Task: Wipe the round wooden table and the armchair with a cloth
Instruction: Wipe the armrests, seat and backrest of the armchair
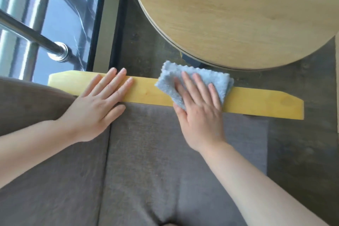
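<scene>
The armchair's yellow wooden armrest [256, 101] runs across the middle of the view, with the grey seat cushion [156, 161] below it. A folded light blue cloth [211, 79] lies on the armrest, pressed flat under my right hand [200, 112], whose fingers are spread on top of it. My left hand [97, 106] rests flat on the armrest's left part, fingers apart and empty. The round wooden table [238, 11] stands beyond the armrest at the upper right, touching neither hand.
Dark grey floor [302, 152] shows between armchair and table and to the right. On the left is a window with a metal railing [36, 36] and a dark frame [99, 24]. A pale object edge [337, 79] sits at the far right.
</scene>
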